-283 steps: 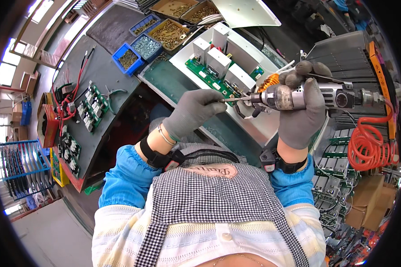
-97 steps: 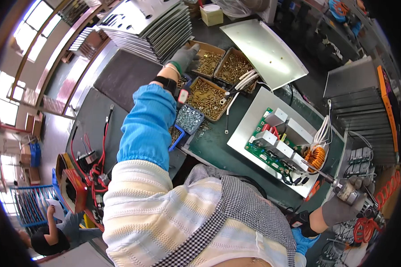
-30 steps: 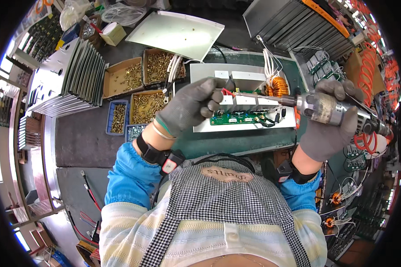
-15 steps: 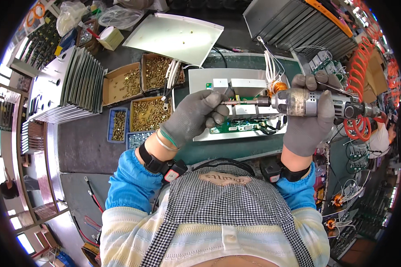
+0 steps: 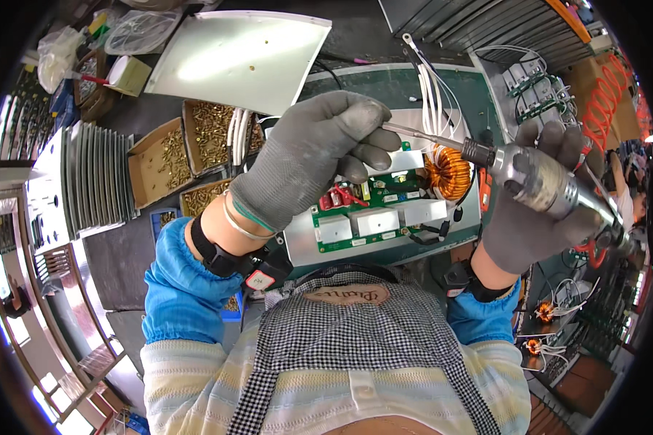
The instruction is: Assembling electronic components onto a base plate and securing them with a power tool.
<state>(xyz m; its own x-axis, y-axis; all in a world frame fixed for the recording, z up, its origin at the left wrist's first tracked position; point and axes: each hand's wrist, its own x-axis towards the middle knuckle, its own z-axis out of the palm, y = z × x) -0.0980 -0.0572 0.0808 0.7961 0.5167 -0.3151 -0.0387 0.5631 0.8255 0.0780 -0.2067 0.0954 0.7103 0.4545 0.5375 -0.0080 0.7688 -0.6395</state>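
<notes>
— What do the two hands do at this moment?

— The right hand (image 5: pixel 540 217), in a grey glove, is wrapped closed around the body of a silver electric screwdriver (image 5: pixel 544 185). The tool lies almost flat, and its thin bit (image 5: pixel 421 135) points toward the left hand.

— And the left hand?

— The left hand (image 5: pixel 308 156), also in a grey glove, is curled, with the fingertips (image 5: pixel 374 148) pinched at the end of the bit. If a screw is between them, I cannot tell; it is too small and covered by the glove.

— Where is the piece under work?

— A green circuit board (image 5: pixel 381 217) sits in a metal tray (image 5: pixel 297 250) directly below both hands, between them and the person's chest. A copper coil (image 5: pixel 448 172) stands on the board just under the bit, near the right hand. White wires (image 5: pixel 432 90) run from the board on the far side of the bit.

— What is around it?

— Beside the left wrist, on the outer side, are cardboard boxes of brass screws (image 5: pixel 181 156). Beyond the left hand lies a white metal sheet (image 5: pixel 243 51). Further left of the boxes stands a row of grey finned plates (image 5: pixel 87 181).
</notes>
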